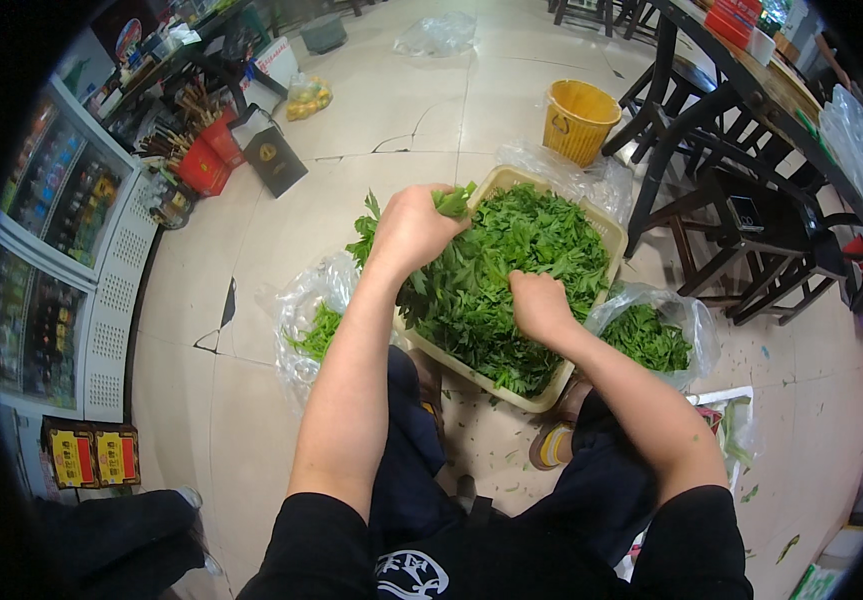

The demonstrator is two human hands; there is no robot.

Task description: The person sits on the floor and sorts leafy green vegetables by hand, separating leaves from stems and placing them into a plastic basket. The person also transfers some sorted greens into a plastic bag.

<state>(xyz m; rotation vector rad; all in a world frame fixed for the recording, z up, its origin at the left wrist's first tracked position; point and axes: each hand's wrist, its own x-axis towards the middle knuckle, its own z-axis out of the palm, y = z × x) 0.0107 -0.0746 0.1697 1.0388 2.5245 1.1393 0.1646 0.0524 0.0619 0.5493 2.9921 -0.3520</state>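
Observation:
A pale yellow plastic basket point(506, 174) heaped with leafy green herbs point(536, 232) stands on the floor between my feet. My left hand point(420, 225) is closed around a bunch of leafy stems point(455, 201) over the basket's left edge; leaves hang out on both sides of the fist. Over the heap, my right hand point(544, 304) has its fingers curled in among the leaves, and whether it pinches a stem cannot be told. A clear plastic bag point(304, 300) with green stems lies left of the basket. Another open bag point(701, 330) at the right contains leaves.
A yellow bin point(581, 124) stands beyond the basket, near dark wooden stools point(765, 217) and a table point(761, 90). Glass-doored fridges point(63, 180) line the left side. Another person's leg point(123, 536) shows at lower left. Leaf scraps lie around my feet; a white box point(739, 397) sits at right.

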